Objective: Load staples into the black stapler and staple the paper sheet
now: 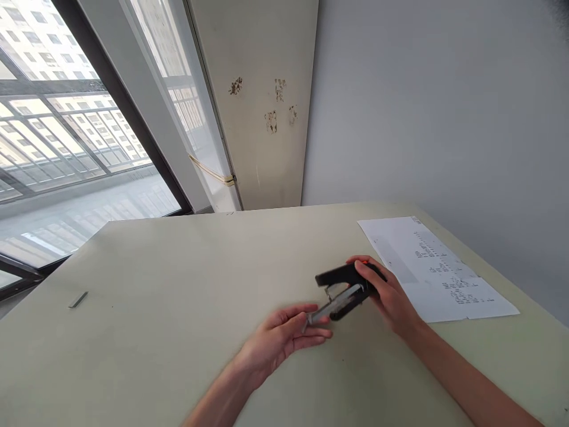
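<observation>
Bare hands (282, 341) w/ slim fingers (311, 342), bare forearms (462, 379) L & R

A pale table (178, 267); on its right side a printed sheet (400, 255), lying flat; behind, a grey wall (422, 107) beside a beige panel (262, 166) with brown patches (271, 121); a pale strap (211, 172) at the panel's left edge; left, a dark-framed window (127, 104), with a railing (66, 160) and building (44, 41) beyond.

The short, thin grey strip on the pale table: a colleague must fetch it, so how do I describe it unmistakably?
Start from the pale greenish flat table and go to its left side, near the dark-framed glass window. There lies a short, thin, straight grey strip. Unlike the open black stapler and the large white printed sheet, it is tiny and lies alone.
</observation>
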A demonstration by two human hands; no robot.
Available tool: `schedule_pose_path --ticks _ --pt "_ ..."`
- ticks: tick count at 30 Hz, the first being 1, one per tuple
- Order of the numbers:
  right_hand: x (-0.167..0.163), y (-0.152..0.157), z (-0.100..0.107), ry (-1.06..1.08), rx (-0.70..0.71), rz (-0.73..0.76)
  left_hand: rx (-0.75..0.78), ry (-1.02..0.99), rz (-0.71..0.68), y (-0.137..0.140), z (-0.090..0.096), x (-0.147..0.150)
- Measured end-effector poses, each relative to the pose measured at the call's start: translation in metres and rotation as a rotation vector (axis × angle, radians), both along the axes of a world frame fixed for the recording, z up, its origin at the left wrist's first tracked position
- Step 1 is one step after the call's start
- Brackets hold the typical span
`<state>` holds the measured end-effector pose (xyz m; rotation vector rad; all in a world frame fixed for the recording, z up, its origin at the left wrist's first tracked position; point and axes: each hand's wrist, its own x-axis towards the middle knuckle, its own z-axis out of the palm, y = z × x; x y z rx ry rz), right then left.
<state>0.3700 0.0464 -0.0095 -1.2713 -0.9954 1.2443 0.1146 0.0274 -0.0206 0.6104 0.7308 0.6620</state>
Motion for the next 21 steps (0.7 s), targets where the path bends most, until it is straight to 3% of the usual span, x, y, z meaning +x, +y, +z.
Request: schedule_pose_path --ticks 4,8,13,21 --pt "0.008 0.009 -0.018 -0.009 0.036 -0.08 -0.03 0.008 0.069 0.007 0.002 -0.006" --pt "0.005 0.008 -0.026 -0.21 0.093 -0.094 0.025 0.026 -0.025 0.004 0.006 -0.008" --pt "-0.011 -0.001 -0.024 -0.281 0.115 0.032 0.083 0.073 -0.099 0.001 0.008 -0.006" --pt "-0.022 -0.007 -0.029 -0.507 0.237 0.189 0.093 0.052 -0.055 0.0 0.008 -0.003"
